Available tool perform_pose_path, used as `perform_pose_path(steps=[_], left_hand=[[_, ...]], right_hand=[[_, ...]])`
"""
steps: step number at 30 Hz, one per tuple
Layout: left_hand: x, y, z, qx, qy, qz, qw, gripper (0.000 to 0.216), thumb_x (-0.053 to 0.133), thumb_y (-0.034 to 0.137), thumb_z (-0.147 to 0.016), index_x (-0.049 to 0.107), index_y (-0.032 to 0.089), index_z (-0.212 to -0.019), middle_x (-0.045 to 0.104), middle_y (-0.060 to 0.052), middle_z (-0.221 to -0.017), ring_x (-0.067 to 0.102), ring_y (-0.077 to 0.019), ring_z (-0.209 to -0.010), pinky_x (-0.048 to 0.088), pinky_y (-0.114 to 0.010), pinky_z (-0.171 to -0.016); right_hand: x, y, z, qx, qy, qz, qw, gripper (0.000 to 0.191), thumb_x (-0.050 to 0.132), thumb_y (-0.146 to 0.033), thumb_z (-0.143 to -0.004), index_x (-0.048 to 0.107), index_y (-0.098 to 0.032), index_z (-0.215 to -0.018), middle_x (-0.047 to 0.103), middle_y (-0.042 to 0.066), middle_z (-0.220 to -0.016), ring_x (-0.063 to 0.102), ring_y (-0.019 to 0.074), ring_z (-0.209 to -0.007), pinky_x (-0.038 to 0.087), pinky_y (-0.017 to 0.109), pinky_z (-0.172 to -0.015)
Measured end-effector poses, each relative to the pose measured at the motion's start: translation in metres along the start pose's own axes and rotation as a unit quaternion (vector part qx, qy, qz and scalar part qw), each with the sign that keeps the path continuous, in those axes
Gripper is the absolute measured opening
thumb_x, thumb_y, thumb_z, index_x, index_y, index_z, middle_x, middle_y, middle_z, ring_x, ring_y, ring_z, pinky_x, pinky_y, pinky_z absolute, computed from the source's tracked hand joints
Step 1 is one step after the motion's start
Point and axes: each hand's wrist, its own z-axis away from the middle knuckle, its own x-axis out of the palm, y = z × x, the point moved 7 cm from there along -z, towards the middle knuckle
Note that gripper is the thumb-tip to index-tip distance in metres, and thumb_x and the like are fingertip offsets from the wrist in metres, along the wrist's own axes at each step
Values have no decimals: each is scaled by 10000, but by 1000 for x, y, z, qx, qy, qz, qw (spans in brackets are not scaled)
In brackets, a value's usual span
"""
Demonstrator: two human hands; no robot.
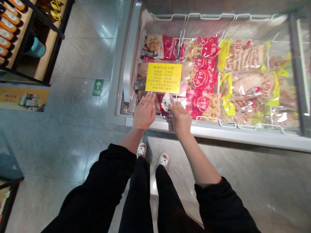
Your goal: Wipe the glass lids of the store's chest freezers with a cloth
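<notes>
My left hand [145, 111] lies flat, fingers stretched out, on the glass lid near the front left corner of a chest freezer [209, 131]. My right hand [181, 118] is closed on a crumpled white tissue or cloth [167, 101], which touches the glass. Just beyond both hands, a yellow sign [163, 78] with printed Chinese text is stuck on the lid. Beneath the glass lie red-and-clear bags of frozen food [199, 76] and yellow-edged packs of sliced meat [250, 84]. Part of the tissue is hidden by my fingers.
White wire dividers [183, 29] split the freezer inside. A shelf rack [45, 61] with orange-labelled bottles [8, 29] stands at the upper left. A green arrow sticker [97, 87] and a yellow floor poster [24, 98] lie on the grey tiles. My feet in white slippers [163, 160] stand before the freezer.
</notes>
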Motion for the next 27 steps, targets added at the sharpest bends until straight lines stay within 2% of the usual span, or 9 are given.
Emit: perform_pose_path(steps=[2, 4, 7, 9, 13, 16, 20, 23, 27], left_hand=[[0, 0, 0, 2, 0, 2, 1000, 611, 384, 166, -1045, 456, 164, -1652, 468, -107, -1741, 393, -249, -1645, 330, -503, -1381], [-1, 1, 0, 8, -4, 1, 1000, 623, 394, 157, -1037, 449, 166, -1657, 470, -103, -1740, 393, -246, -1645, 324, -497, -1383], [-2, 4, 0, 20, -12, -7, 1000, 618, 399, 145, -1032, 462, 138, -1647, 468, -111, -1741, 395, -244, -1643, 320, -472, -1385], [-2, 5, 0, 24, -11, -12, 1000, 613, 407, 143, -1032, 469, 130, -1642, 474, -113, -1737, 403, -243, -1639, 325, -462, -1383], [-2, 3, 0, 18, 0, -11, 1000, 625, 431, 142, -1024, 469, 168, -1648, 488, -92, -1730, 416, -242, -1633, 342, -472, -1379], [0, 1, 0, 22, 7, -11, 1000, 597, 420, 146, -1034, 492, 138, -1626, 487, -114, -1727, 419, -239, -1631, 345, -458, -1377], [1, -1, 1, 18, 13, -5, 1000, 590, 429, 151, -1036, 495, 164, -1623, 489, -101, -1727, 426, -243, -1627, 349, -483, -1373], [0, -2, 1, 16, 14, -3, 1000, 600, 440, 155, -1034, 486, 190, -1631, 485, -80, -1731, 419, -242, -1630, 343, -491, -1376], [0, -2, 1, 16, 16, -2, 1000, 612, 425, 144, -1032, 472, 180, -1642, 479, -85, -1735, 410, -236, -1635, 345, -485, -1376]], right_hand=[[3, -15, 13, -58, -54, -25, 997, 446, 535, 13, -1004, 825, -240, -1229, 775, 57, -1403, 700, 259, -1380, 625, 459, -1145], [-5, -13, 33, -88, -86, -38, 992, 415, 572, -5, -1012, 818, -248, -1243, 775, 43, -1408, 701, 231, -1379, 616, 403, -1150], [-28, 16, 52, -53, -61, -18, 997, 400, 591, -26, -1019, 820, -268, -1241, 787, 36, -1386, 718, 228, -1354, 628, 371, -1120], [-38, 36, 50, -6, -19, 4, 1000, 413, 579, -20, -1012, 829, -278, -1217, 800, 29, -1360, 736, 245, -1326, 643, 400, -1100], [-25, 43, 22, 69, 33, 18, 997, 475, 534, 29, -981, 844, -271, -1180, 793, 39, -1367, 728, 280, -1340, 625, 503, -1139], [-4, 19, 8, 48, 11, -3, 999, 487, 516, 46, -973, 841, -242, -1192, 775, 62, -1399, 688, 289, -1395, 618, 519, -1151], [-3, -5, 28, -53, -53, -57, 996, 421, 556, -11, -1014, 827, -258, -1220, 769, 36, -1411, 679, 251, -1407, 604, 487, -1181], [-21, 8, 50, -76, -64, -57, 993, 357, 592, -71, -1037, 826, -268, -1223, 770, 25, -1409, 688, 234, -1393, 607, 431, -1178], [-37, 39, 50, -34, -14, -21, 999, 395, 539, -48, -1033, 836, -249, -1199, 785, 39, -1383, 713, 262, -1360, 650, 445, -1110]])
